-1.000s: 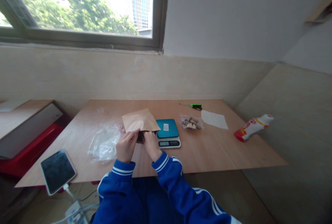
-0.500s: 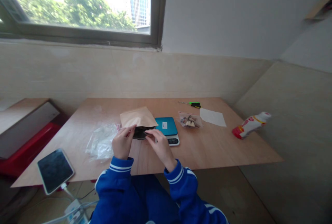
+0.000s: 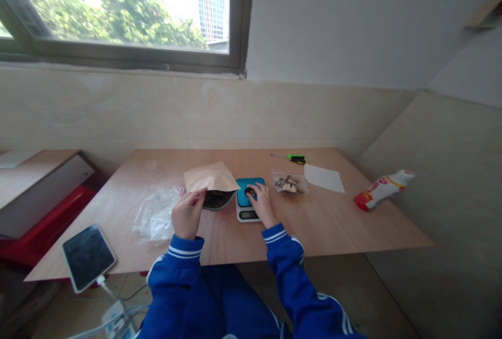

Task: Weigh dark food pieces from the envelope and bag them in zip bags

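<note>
The left hand [image 3: 186, 215] pinches the rim of a kraft paper bag [image 3: 212, 177], its dark mouth gaping, beside the digital kitchen scale [image 3: 242, 201]. The right hand [image 3: 262, 205], thumb and fingers partly open, curves around a small dark piece [image 3: 248, 191] at the scale's blue plate; whether it grips the piece, I cannot tell. Clear plastic bags [image 3: 157, 216] lie left on the counter [image 3: 306, 229], a zip bag of brownish pieces [image 3: 289, 184] right; the bottle's [image 3: 382, 191] red lettering is too small to read
</note>
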Demonstrator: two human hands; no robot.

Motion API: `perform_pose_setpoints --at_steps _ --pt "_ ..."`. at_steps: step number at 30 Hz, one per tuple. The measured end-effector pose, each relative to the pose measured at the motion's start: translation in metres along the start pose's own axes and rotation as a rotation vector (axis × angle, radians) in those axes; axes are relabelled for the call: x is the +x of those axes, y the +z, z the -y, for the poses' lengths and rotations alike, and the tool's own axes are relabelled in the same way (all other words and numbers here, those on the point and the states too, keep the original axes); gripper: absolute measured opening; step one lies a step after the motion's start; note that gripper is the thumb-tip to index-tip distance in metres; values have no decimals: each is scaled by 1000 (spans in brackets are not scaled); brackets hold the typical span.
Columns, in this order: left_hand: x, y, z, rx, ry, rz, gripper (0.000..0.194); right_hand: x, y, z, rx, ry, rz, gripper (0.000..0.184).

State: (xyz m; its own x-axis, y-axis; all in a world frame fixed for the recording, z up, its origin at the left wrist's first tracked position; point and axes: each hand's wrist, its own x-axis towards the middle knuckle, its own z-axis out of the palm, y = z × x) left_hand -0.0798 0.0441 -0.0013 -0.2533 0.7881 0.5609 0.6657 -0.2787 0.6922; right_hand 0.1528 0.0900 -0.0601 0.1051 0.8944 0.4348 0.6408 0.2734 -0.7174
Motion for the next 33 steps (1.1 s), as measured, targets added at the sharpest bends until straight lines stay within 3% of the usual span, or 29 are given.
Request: perform_pose_setpoints --at_steps 5,8,11,16,19,26,33 --pt "-1 3 -1 2 -15 -11 23 -29 -12 54 95 -160 -26 26" --pt "-3 6 -1 5 -1 -17 23 -41 -7 85 202 -299 195 31" --pt "-6 7 0 4 16 -23 23 -39 10 102 63 -374 343 34" --pt "-11 7 2 -10 7 -12 26 -22 36 113 -375 -311 438 39" --pt "-14 8 3 -32 -21 -3 26 -14 45 116 -516 -247 515 35" --pt "-19 9 4 -69 -65 5 24 -14 51 115 -550 -184 535 29" --pt "-15 6 -1 -58 -68 -7 27 -28 42 110 -428 -263 433 29"
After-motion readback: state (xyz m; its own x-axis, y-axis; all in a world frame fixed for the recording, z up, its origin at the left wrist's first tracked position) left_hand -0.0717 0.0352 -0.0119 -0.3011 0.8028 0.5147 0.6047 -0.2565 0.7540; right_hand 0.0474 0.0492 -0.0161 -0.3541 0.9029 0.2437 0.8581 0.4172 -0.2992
